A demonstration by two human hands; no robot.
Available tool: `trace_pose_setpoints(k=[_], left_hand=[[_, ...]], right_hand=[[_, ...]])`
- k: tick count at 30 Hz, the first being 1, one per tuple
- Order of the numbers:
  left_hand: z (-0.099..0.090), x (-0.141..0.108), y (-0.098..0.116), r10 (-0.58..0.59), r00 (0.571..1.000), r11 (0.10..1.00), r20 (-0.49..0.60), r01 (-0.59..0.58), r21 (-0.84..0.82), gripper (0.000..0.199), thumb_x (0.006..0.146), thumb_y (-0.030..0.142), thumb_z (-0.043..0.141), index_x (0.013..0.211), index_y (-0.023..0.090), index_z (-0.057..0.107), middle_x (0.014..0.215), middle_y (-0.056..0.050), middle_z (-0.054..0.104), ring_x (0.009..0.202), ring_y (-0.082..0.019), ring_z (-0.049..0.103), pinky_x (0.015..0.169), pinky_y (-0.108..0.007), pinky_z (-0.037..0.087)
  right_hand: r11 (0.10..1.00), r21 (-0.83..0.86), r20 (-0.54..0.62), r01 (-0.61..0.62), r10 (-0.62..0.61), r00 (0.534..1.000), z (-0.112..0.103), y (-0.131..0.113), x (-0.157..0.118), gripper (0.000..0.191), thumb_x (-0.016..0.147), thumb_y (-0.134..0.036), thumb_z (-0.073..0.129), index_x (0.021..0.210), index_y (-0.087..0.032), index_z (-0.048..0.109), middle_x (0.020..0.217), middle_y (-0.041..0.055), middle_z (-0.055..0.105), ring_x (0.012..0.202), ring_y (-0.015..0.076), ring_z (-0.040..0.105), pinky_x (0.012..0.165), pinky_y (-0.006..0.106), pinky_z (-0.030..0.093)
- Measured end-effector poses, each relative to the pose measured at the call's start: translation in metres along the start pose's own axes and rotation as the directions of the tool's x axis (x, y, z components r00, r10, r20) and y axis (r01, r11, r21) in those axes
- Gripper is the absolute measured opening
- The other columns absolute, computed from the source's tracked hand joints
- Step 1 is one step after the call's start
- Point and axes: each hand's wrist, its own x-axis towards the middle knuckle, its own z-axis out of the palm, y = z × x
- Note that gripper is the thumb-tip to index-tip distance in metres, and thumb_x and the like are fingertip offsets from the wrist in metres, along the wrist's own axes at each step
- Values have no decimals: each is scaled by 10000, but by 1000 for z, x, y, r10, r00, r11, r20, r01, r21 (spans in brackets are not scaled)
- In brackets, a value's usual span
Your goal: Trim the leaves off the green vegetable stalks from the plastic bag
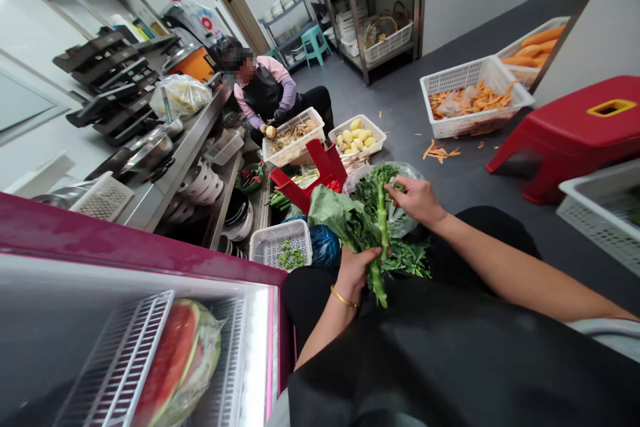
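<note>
A leafy green vegetable (383,220) with a thick pale-green stalk stands nearly upright over my lap. My left hand (355,268), with a gold bangle at the wrist, is wrapped round the lower stalk. Near the top of the stalk, my right hand (416,198) has its fingers pinched together; whatever they hold is too small to make out. Large leaves (335,213) spread to the left of the stalk. More loose greens (407,257) lie below and behind my hands, beside a clear plastic bag.
A white basket (255,240) with green bits and a red stool (300,198) are ahead. Beyond, a person (265,90) holds a potato over a basket. Baskets of potatoes (357,139) and orange peelings (475,97), and another red stool (585,120), stand rightward. An open fridge (260,347) is at left.
</note>
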Motion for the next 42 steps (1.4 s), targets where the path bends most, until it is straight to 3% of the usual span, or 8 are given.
trace_pose_setpoints(k=[2, 5, 14, 23, 31, 36, 39, 42], left_hand=[[0, 1, -2, 49, 997, 998, -59, -46, 40, 346, 536, 214, 790, 832, 130, 630, 751, -65, 690, 613, -184, 638, 621, -309, 496], [-3, 1, -3, 174, 976, 970, -133, -146, 194, 324, 554, 191, 774, 848, 134, 651, 815, -63, 699, 729, -192, 635, 734, -329, 494], [-9, -6, 2, 310, 945, 788, -100, -197, 583, 110, 540, 118, 711, 609, 149, 632, 584, 4, 596, 594, -152, 515, 620, -269, 408], [-3, 8, -7, 67, 995, 983, -72, -53, 175, 281, 531, 167, 762, 788, 139, 652, 733, -37, 675, 612, -160, 600, 643, -306, 485], [4, 24, -6, -152, 988, 986, 20, 150, 74, 308, 483, 152, 751, 758, 104, 621, 667, -56, 666, 519, -170, 604, 540, -301, 494], [6, 26, -13, -194, 979, 981, 62, 193, 27, 388, 460, 132, 759, 821, 111, 620, 713, -54, 674, 561, -195, 620, 596, -349, 506], [-8, 24, -22, -206, 978, 978, 10, 206, -29, 371, 463, 130, 754, 813, 98, 637, 702, -62, 676, 562, -198, 623, 598, -340, 497], [-35, 30, -36, -306, 940, 948, -151, 285, -142, 239, 518, 149, 712, 736, 88, 636, 653, -83, 673, 552, -184, 614, 545, -293, 469]], right_hand=[[943, -292, 60, 159, -148, 987, -4, -5, -11, 298, 817, -442, 529, 646, -199, 526, 664, 83, 617, 607, 191, 574, 547, 295, 384], [910, -330, 265, 252, -167, 950, -11, -14, -25, 298, 843, -413, 494, 641, -198, 535, 611, 62, 608, 575, 176, 564, 549, 285, 377], [926, 267, 314, -268, 179, 932, -7, -17, 10, 362, 658, -523, 729, 645, -200, 567, 466, 6, 582, 405, 152, 542, 419, 284, 442], [405, 727, 414, -554, 386, 825, 24, 7, -35, 354, 583, -398, 776, 774, -168, 587, 559, -52, 528, 408, 56, 426, 373, 208, 360], [731, 430, 438, -531, 345, 830, -44, 21, -58, 370, 671, -489, 723, 810, -198, 542, 454, -87, 410, 340, 39, 266, 336, 194, 129], [682, 585, 198, -440, 406, 892, -57, 26, -28, 316, 702, -430, 674, 722, -233, 428, 450, -102, 287, 360, 50, 234, 354, 211, 133], [674, 649, -35, -353, 490, 871, -44, 34, 5, 351, 725, -399, 627, 678, -243, 316, 443, -108, 239, 356, 52, 197, 359, 216, 127], [796, 515, 59, -317, 336, 940, 8, 11, 24, 286, 753, -430, 617, 720, -246, 400, 464, -83, 331, 372, 70, 283, 371, 227, 189]])
